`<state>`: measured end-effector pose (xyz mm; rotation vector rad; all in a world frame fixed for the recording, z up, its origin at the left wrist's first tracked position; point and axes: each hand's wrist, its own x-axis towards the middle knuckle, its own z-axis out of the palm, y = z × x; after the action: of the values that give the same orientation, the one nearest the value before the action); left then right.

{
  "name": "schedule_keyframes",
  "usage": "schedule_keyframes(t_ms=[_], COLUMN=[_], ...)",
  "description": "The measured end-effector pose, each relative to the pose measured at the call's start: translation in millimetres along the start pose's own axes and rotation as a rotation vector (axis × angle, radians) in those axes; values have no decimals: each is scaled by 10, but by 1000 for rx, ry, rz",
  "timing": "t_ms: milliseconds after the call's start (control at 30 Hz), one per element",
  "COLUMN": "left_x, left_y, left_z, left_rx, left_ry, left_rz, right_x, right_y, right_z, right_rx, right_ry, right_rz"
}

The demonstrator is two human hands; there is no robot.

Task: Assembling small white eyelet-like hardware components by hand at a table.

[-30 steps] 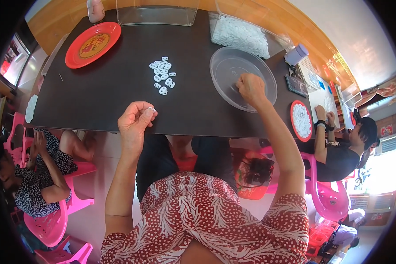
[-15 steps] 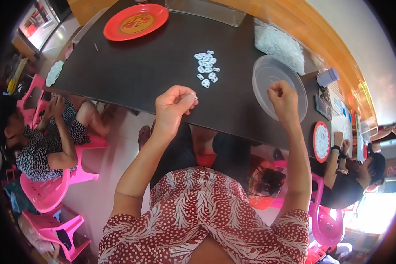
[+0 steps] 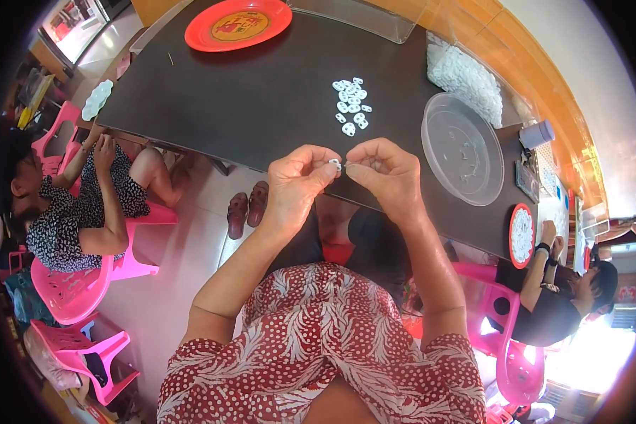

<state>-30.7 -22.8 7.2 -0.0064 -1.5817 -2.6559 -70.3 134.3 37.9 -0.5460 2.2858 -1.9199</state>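
Observation:
My left hand (image 3: 297, 189) pinches a small white plastic piece (image 3: 336, 164) between thumb and forefinger, just over the near table edge. Close against it, the fingers of my right hand (image 3: 394, 180) are pinched together. Whatever they hold is too small to name. Beyond my hands lies a loose pile of white plastic pieces (image 3: 350, 99) with holes, like small faces. To the right sits a round clear plastic lid or tray (image 3: 442, 180), and some tiny slender bits (image 3: 468, 168) lie in it.
A red plate (image 3: 199, 34) lies at the far left of the dark table (image 3: 247, 106). At the far right are a clear bag of white pieces (image 3: 466, 78), a purple container (image 3: 537, 134) and a red-rimmed plate (image 3: 512, 244). People sit at left (image 3: 88, 219) and right (image 3: 555, 300).
My right hand has come left from over the clear tray to meet my left hand at the white piece. The view has shifted slightly.

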Motion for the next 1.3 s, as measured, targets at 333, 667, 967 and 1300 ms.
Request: schedule_keyframes(t_ms=[333, 667, 967, 1300], left_x=[-65, -84, -55, -40], left_y=[-45, -119, -141, -224], left_z=[13, 5, -7, -23], left_rx=[48, 543, 406, 429], left_ry=[28, 104, 157, 184], left_rz=[61, 358, 283, 374], right_x=[-32, -65, -48, -42], right_y=[-39, -50, -25, 100], right_z=[76, 121, 203, 299], right_rx=[-80, -78, -31, -124], right_ry=[4, 0, 45, 70], right_rz=[20, 12, 37, -27])
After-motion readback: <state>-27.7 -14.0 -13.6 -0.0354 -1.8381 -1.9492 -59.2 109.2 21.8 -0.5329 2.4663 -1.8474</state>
